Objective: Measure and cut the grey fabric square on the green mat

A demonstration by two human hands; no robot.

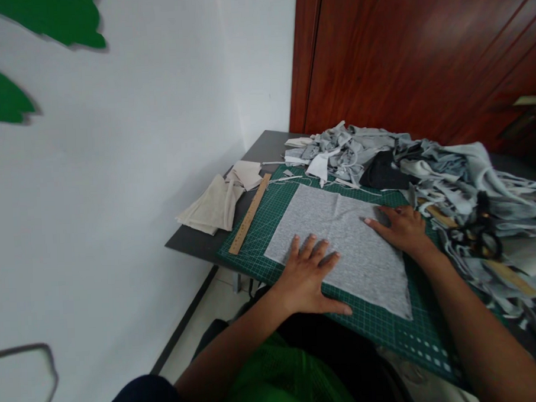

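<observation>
Grey marled fabric (pixel 359 256) lies flat as one four-sided piece on a green cutting mat (pixel 272 207), and we see a faint crease running in from its far edge. The left hand (pixel 305 282) rests palm down over the near edge of the fabric, fingers spread across it and thumb stretched out along the mat's near side. The right hand (pixel 402 228) lies over the far right corner, its thumb and index finger reaching inward onto the fabric. Neither grip is closed on anything — the fingers of both hands are apart — though we cannot tell how hard they press.

To the left on the mat we find a wooden ruler (pixel 251 215), set at a slant, and beyond it folded cream cloth (pixel 212 206) overhanging the side of the dark surface (pixel 269 144). Along the back and right we see a heap of grey and white fabric scraps (pixel 350 150), with a black cloth piece (pixel 386 171) among them. Black-handled scissors (pixel 476 230) lie on the scraps to the right, somewhat blurred. Behind everything stands a reddish-brown wooden door (pixel 404 59).
</observation>
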